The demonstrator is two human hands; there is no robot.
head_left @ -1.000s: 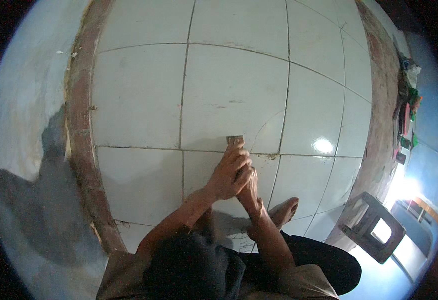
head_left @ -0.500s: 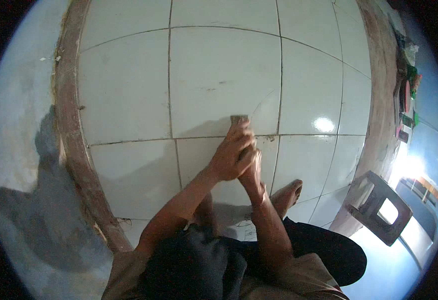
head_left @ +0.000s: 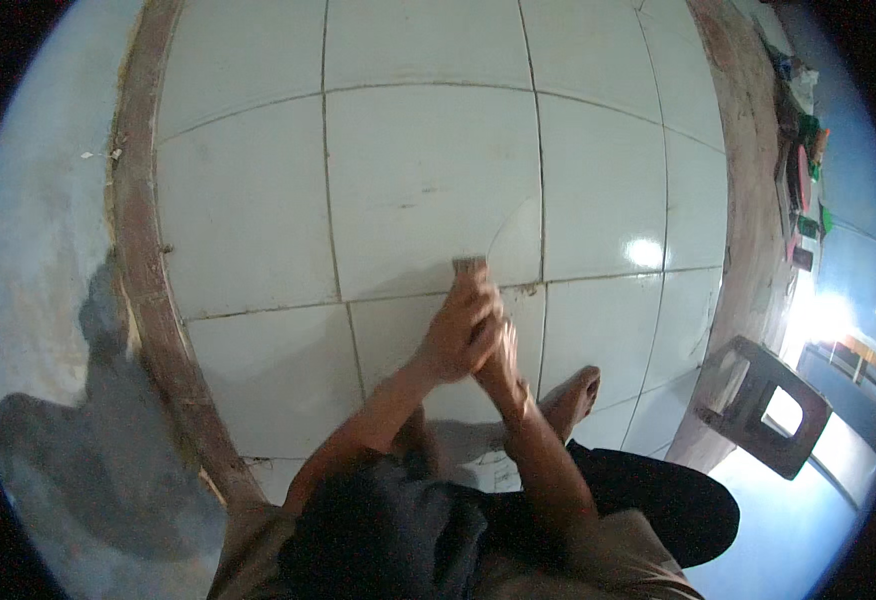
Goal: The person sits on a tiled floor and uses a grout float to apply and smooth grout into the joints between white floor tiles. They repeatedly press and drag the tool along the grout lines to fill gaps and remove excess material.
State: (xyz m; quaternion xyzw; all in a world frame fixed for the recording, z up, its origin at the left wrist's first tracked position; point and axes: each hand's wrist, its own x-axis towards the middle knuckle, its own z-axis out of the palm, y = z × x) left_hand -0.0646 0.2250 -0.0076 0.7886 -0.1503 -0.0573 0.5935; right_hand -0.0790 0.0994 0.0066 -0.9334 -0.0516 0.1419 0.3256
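Observation:
A small brownish-grey object with a flat, squared end [head_left: 470, 264] sticks out beyond my fingers, low over the white floor tiles [head_left: 428, 150]. Its kind cannot be made out, since my hands cover the rest. My left hand [head_left: 455, 325] is closed around it from the left, fingers wrapped over the top. Pressed against the left from the right and nearer to me, my right hand [head_left: 496, 358] is closed too. What its fingers grip is partly hidden behind the left hand. The hands are slightly blurred.
My bare foot [head_left: 573, 398] rests on the tiles right of my hands. A dark stool-like piece with a cut-out [head_left: 748, 405] stands at the right. Beyond it lies assorted clutter [head_left: 806, 190]. A brown ledge [head_left: 143, 270] and pale wall [head_left: 38, 250] bound the left side.
The whole view has shifted, so floor and hands appear lower in the picture. Both hands keep their grip on the object, at nearly the same spot over the tiles.

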